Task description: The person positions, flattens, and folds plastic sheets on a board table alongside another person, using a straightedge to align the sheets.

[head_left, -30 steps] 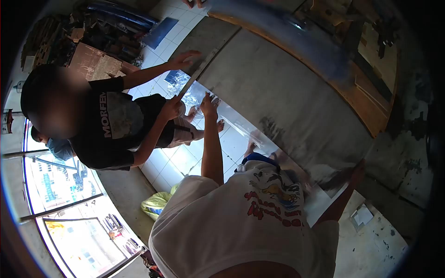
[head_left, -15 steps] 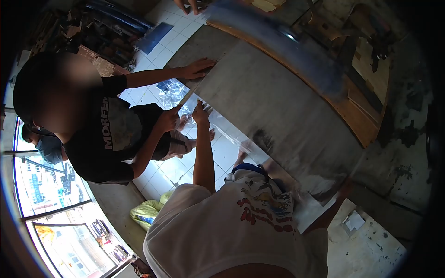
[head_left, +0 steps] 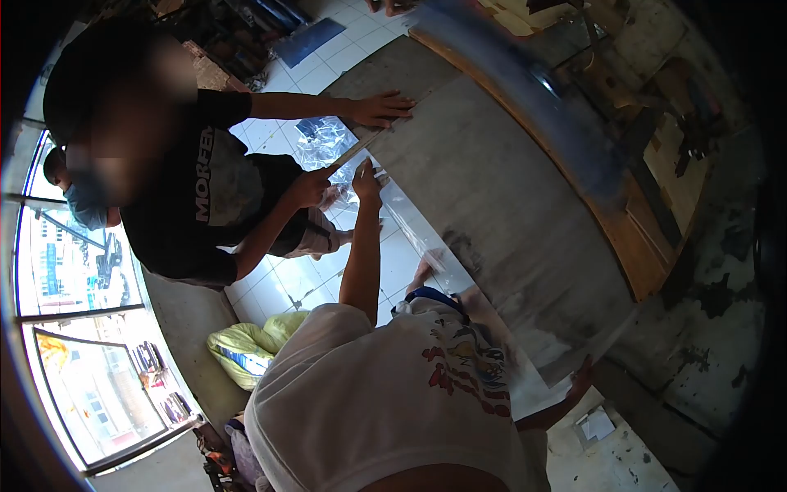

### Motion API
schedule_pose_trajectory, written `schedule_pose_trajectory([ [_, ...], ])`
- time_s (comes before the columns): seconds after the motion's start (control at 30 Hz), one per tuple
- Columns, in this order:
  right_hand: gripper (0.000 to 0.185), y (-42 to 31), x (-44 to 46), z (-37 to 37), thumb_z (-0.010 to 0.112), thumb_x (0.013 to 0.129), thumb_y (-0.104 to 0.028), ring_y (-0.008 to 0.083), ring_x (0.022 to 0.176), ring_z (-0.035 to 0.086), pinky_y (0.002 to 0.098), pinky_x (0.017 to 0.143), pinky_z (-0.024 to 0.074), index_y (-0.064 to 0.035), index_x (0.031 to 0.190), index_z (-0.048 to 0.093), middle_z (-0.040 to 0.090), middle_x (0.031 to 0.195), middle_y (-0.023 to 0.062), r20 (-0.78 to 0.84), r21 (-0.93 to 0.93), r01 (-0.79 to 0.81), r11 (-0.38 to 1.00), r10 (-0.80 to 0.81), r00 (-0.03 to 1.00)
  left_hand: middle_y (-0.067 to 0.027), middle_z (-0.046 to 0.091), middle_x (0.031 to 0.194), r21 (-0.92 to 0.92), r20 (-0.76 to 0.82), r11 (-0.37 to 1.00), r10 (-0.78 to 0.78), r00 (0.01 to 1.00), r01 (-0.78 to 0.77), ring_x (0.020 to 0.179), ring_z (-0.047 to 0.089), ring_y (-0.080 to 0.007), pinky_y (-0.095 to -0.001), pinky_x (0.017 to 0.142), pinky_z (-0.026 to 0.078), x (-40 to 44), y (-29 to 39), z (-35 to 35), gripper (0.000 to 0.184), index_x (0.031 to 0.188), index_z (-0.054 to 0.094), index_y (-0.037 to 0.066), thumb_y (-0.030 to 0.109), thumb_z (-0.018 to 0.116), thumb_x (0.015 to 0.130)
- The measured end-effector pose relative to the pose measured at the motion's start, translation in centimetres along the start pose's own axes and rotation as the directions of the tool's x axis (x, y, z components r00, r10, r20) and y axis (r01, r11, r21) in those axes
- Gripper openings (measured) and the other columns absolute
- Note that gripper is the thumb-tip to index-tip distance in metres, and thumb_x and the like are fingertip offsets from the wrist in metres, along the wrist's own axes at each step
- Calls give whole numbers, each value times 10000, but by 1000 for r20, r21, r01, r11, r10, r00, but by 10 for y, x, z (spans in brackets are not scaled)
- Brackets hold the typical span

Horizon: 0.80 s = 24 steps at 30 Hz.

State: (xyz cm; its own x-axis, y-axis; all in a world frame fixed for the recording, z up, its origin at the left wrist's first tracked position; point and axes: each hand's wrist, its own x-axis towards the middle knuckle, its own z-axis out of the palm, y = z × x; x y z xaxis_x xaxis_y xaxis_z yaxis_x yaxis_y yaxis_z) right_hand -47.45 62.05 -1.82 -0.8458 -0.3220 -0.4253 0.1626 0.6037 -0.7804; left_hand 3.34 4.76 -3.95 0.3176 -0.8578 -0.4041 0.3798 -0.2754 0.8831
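Observation:
My left hand [head_left: 367, 180] is closed at the near edge of the grey tabletop [head_left: 500, 189], beside the clear plastic sheet [head_left: 414, 225]; what is between its fingers is too small to make out. At the lower right corner of the sheet, my right hand [head_left: 582, 377] grips the plastic. The sheet lies over the tabletop and hangs past its near edge. A co-worker's hand [head_left: 384, 108] rests flat on the table's far-left part. That person's other hand [head_left: 311, 187] holds one end of a long straight strip [head_left: 354, 151], close to my left hand.
A blue plastic roll [head_left: 533, 90] lies along a wooden board [head_left: 590, 209] on the far side. Crumpled clear plastic [head_left: 324, 143] is on the tiled floor [head_left: 279, 287]. A yellow-green bag [head_left: 246, 348] sits at lower left. Another person's hand [head_left: 389, 6] shows at the top.
The co-worker's flat hand has come down on the table, and the strip's visible position has shifted slightly. My right hand has moved down and left in view. The camera view has shifted.

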Motion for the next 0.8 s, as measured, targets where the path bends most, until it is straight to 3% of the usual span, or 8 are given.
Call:
schedule_pose_trajectory([
  [0.03, 563, -13, -11, 0, 485, 941, -402, 221, 1114, 513, 342, 962, 365, 39, 1290, 471, 555, 1230, 146, -2, 36, -3, 999, 3, 1000, -127, 629, 912, -19, -8, 1000, 21, 1000, -21, 619, 631, -218, -312, 523, 539, 2, 1, 0, 385, 1135, 554, 22, 317, 589, 891],
  [0.2, 539, -79, -32, -16, 496, 940, -321, 230, 1205, 432, 349, 1031, 306, 66, 1309, 428, 458, 1327, 155, -54, 167, 102, 981, -94, 994, -158, 601, 1032, -65, 27, 997, -33, 999, 34, 737, 645, -259, -331, 576, 554, 14, 1, -7, 434, 1205, 526, -2, 298, 577, 895],
  [0.27, 527, -118, -39, -27, 489, 943, -318, 233, 1213, 425, 344, 1045, 291, 64, 1302, 439, 455, 1328, 156, -69, 32, 219, 975, -217, 974, -169, 588, 1070, -39, 44, 999, -9, 999, 11, 764, 647, -271, -341, 592, 560, 17, 4, -9, 453, 1217, 517, -23, 296, 570, 899],
  [0.47, 540, -215, -53, -23, 458, 952, -355, 240, 1226, 422, 349, 1062, 272, 34, 1325, 437, 461, 1336, 149, -221, 50, 345, 937, -326, 919, -163, 580, 1118, 25, 53, 1000, -12, 999, 10, 813, 629, -223, -316, 663, 550, 19, 11, -8, 422, 1226, 498, -44, 268, 499, 942],
  [0.8, 533, -251, -55, 0, 459, 952, -348, 239, 1226, 423, 349, 1062, 273, 34, 1322, 441, 463, 1335, 149, -218, 99, 418, 903, -390, 895, -152, 615, 1039, 17, 7, 1000, -14, 1000, 13, 765, 620, -209, -305, 667, 547, 15, 15, -5, 416, 1166, 547, -60, 275, 547, 920],
])
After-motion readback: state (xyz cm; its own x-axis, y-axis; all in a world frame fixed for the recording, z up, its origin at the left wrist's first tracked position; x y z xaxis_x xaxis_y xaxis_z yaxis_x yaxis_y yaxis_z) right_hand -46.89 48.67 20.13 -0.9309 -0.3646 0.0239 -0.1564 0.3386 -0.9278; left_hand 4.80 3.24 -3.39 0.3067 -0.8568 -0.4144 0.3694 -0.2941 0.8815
